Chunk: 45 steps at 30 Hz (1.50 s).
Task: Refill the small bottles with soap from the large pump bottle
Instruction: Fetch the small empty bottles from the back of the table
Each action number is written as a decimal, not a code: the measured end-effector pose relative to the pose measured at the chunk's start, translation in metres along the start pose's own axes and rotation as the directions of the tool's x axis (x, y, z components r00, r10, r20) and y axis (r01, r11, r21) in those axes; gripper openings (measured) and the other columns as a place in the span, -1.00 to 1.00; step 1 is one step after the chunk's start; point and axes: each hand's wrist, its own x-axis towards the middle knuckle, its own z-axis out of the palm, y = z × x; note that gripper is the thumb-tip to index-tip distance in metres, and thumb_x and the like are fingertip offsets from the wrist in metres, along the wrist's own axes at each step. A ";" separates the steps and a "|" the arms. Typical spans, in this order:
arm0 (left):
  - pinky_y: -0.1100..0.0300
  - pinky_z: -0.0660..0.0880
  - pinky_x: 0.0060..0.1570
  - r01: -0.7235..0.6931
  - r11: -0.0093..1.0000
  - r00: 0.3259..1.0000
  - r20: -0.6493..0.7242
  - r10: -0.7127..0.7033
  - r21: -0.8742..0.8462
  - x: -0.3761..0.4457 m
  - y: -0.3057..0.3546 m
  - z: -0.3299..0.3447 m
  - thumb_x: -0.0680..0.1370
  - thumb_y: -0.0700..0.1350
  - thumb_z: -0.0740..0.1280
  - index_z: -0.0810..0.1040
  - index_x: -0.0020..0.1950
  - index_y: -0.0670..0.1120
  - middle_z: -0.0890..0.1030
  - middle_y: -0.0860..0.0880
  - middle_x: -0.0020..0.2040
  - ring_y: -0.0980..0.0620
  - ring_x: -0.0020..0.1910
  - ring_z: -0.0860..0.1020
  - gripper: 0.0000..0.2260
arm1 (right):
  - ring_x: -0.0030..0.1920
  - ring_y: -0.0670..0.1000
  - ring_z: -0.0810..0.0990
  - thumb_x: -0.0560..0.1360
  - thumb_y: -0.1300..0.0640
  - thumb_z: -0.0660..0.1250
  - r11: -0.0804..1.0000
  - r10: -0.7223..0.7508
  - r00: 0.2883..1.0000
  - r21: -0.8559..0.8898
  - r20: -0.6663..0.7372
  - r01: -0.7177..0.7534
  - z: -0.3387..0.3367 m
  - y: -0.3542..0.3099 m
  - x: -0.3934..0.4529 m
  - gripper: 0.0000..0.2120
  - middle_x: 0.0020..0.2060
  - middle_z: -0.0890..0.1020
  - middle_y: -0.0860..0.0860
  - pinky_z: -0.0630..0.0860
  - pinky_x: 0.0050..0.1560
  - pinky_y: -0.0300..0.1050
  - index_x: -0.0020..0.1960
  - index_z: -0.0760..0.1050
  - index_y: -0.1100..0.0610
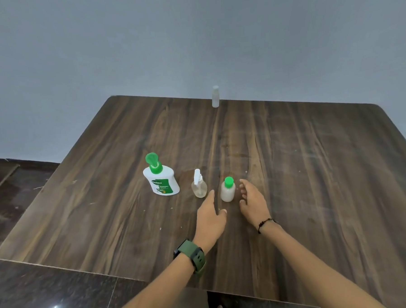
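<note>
Both my left hand [210,216] and right hand [252,202] are hovering open, flanking the smooth green-capped bottle [228,189] at frame centre on grainy wood table [315,171].

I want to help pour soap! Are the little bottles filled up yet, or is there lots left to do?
Hardly begun. The small green-capped bottle has its cap on, and the left hand and right hand sit open either side, holding nothing. The large pump bottle stands untouched. The clear spray bottle and far white bottle wait, closed too.

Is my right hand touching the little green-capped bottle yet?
Apart. The head view shows a strip of table between the right hand and the green-capped bottle.
</note>
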 end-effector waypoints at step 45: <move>0.13 0.50 0.05 -0.023 0.999 1.000 -0.021 0.023 -0.026 0.441 0.130 -0.026 0.53 -0.28 0.18 0.51 0.20 -0.15 0.60 -0.14 0.12 -0.04 0.05 0.55 -0.73 | 0.07 0.07 0.57 0.50 0.27 0.25 0.988 0.135 0.982 0.095 -0.132 -0.124 0.002 -0.074 0.413 -0.79 0.07 0.62 0.13 0.44 0.05 -0.18 0.12 0.51 0.21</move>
